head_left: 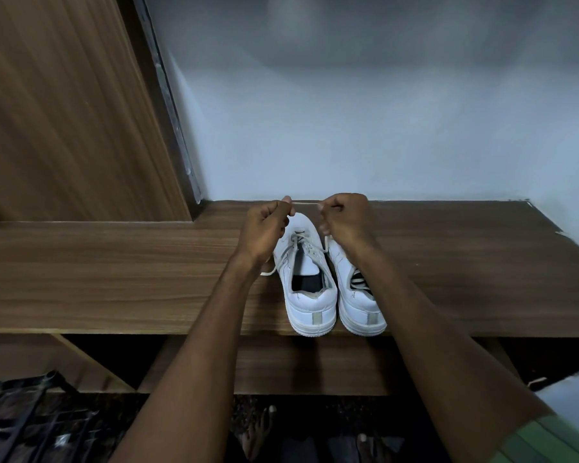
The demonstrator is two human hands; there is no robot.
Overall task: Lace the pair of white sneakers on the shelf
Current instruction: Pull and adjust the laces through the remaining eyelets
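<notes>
Above left sneaker [306, 282]: lace [306, 203] taut between both hands' fingers [286, 203].

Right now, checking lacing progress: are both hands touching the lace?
Touching. The head view shows the left hand and right hand each pinching the white lace stretched between them.

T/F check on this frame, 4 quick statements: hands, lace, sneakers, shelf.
1. Both hands pinch one lace stretched between them. True: left hand, right hand, lace.
2. The sneakers' toes point toward the person. False: the heels of the left sneaker and right sneaker face the person.
3. The sneakers sit on a wooden shelf. True.
4. The left hand is empty. False: it pinches the lace.
</notes>
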